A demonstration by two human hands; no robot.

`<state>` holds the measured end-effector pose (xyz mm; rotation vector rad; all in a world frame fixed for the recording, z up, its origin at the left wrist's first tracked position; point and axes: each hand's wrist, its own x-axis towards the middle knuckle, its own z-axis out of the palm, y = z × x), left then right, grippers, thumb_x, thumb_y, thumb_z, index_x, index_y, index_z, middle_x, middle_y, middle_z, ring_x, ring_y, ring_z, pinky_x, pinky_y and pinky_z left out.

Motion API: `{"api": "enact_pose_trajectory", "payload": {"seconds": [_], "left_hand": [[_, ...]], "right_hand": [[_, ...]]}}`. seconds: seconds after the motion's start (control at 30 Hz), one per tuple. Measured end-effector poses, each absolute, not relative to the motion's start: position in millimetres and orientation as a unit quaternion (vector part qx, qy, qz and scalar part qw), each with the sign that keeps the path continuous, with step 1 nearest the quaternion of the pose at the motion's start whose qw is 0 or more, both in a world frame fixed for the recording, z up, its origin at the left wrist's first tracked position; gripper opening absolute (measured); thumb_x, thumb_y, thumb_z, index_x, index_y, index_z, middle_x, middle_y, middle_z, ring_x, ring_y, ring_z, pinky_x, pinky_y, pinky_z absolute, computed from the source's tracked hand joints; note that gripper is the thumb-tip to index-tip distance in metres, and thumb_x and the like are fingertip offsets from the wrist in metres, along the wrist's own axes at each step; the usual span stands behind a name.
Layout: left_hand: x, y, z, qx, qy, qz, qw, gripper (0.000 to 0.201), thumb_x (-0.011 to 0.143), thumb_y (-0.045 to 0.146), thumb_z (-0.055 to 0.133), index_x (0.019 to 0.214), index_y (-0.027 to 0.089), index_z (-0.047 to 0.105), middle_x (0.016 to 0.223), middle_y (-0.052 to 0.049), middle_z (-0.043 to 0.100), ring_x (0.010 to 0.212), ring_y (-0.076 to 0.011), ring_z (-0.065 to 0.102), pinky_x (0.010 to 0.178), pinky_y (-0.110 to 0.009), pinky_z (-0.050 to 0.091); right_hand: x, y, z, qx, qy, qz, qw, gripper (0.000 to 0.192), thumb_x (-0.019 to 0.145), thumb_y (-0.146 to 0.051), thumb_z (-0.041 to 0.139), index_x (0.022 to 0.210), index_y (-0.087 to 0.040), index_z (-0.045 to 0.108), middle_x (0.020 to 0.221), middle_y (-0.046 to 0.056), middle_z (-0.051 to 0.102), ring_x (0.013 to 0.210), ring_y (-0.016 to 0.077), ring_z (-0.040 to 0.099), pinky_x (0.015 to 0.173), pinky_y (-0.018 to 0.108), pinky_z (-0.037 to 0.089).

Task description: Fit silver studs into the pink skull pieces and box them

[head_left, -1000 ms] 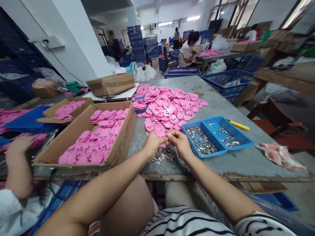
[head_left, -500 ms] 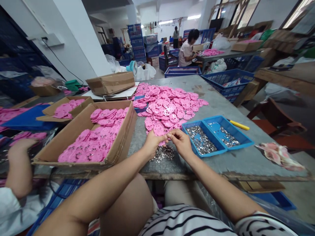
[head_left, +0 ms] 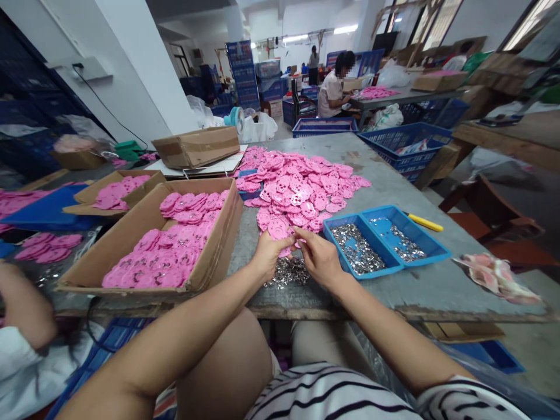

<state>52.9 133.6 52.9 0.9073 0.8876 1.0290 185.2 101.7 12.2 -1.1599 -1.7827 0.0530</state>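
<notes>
My left hand [head_left: 268,254] is closed on a pink perforated plastic piece [head_left: 278,228], held just in front of a heap of similar pink pieces [head_left: 306,184]. At that piece's right edge, my right hand [head_left: 320,256] has its thumb and fingers pinched together; anything between the fingertips is too small to make out. Beneath both hands lies a small pile of shiny metal parts [head_left: 286,273] on the grey table [head_left: 371,297]. To the right of my right hand stands a blue two-part tray [head_left: 400,265] with small metal parts in both compartments.
A cardboard box [head_left: 227,233] of stacked pink pieces stands at left. A yellow-handled tool [head_left: 424,222] and a crumpled cloth [head_left: 496,277] lie at right. A co-worker's arm [head_left: 26,303] is at far left, and another person [head_left: 335,87] sits farther back.
My right hand has shifted slightly, its fingers tilting over the pink piece's edge. The held piece has turned a little. At far left the co-worker's hand has drawn back from the pink pieces.
</notes>
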Motion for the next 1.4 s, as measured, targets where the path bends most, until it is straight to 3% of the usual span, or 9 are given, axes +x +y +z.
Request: {"api": "enact_pose_trajectory", "payload": {"seconds": [0.2,0.43,0.63,0.83,0.93,1.03,1.27,1.4], "left_hand": [[52,135,52,0.406,0.401,0.460,0.680,0.041,0.045,0.022,0.078,0.080,0.014,0.060,0.063,0.002,0.062,0.049,-0.0106,0.054,0.040,-0.021,0.040],[52,136,50,0.423,0.396,0.451,0.679,0.033,0.049,0.020,0.074,0.079,0.013,0.060,0.064,0.002,0.061,0.050,-0.0093,0.053,0.042,-0.020,0.039],[52,137,49,0.433,0.408,0.458,0.661,0.035,0.048,0.017,0.074,0.078,0.015,0.058,0.065,0.003,0.060,0.052,-0.0092,0.054,0.044,-0.020,0.039],[53,136,52,0.441,0.422,0.457,0.647,0.033,0.051,0.016,0.073,0.079,0.015,0.056,0.066,0.002,0.061,0.052,-0.0099,0.054,0.044,-0.020,0.038],[53,135,53,0.452,0.424,0.455,0.640,0.033,0.052,0.016,0.072,0.080,0.016,0.054,0.066,0.002,0.060,0.053,-0.0099,0.054,0.045,-0.020,0.039],[53,135,52,0.465,0.429,0.454,0.628,0.035,0.053,0.017,0.071,0.083,0.017,0.054,0.066,0.003,0.060,0.053,-0.0100,0.054,0.046,-0.020,0.039],[54,135,52,0.489,0.431,0.449,0.611,0.032,0.051,0.013,0.070,0.077,0.017,0.052,0.060,0.004,0.057,0.051,-0.0088,0.050,0.048,-0.020,0.037],[53,135,55,0.457,0.409,0.435,0.659,0.031,0.056,0.018,0.067,0.083,0.018,0.052,0.063,0.003,0.061,0.051,-0.0116,0.056,0.044,-0.020,0.039]], "right_hand": [[185,101,9,-0.473,-0.742,-0.011,0.475,0.037,0.095,-0.020,0.040,0.125,-0.019,0.060,0.095,0.011,0.075,0.083,0.0223,0.070,0.076,0.036,0.055],[183,100,11,-0.508,-0.684,0.093,0.516,0.028,0.092,-0.027,0.048,0.114,-0.022,0.065,0.102,0.010,0.075,0.092,0.0229,0.070,0.083,0.039,0.055],[180,101,15,-0.524,-0.609,0.208,0.557,0.022,0.085,-0.032,0.056,0.102,-0.024,0.067,0.097,0.007,0.075,0.073,0.0189,0.064,0.071,0.036,0.051],[181,111,20,-0.518,-0.468,0.374,0.611,0.023,0.068,-0.042,0.070,0.078,-0.022,0.066,0.069,0.000,0.065,0.054,0.0116,0.046,0.050,0.026,0.036],[181,113,27,-0.513,-0.438,0.436,0.596,0.027,0.062,-0.044,0.075,0.066,-0.021,0.062,0.053,-0.005,0.053,0.046,0.0088,0.036,0.046,0.025,0.028],[180,114,32,-0.514,-0.434,0.474,0.569,0.033,0.058,-0.047,0.079,0.063,-0.020,0.062,0.051,-0.005,0.052,0.046,0.0080,0.033,0.045,0.025,0.024],[184,119,29,-0.510,-0.502,0.421,0.557,0.035,0.059,-0.048,0.080,0.058,-0.020,0.060,0.062,0.000,0.058,0.060,0.0119,0.045,0.057,0.027,0.035],[189,118,30,-0.485,-0.503,0.481,0.529,0.032,0.067,-0.049,0.074,0.065,-0.021,0.058,0.059,-0.002,0.055,0.055,0.0116,0.042,0.056,0.028,0.036]]}}
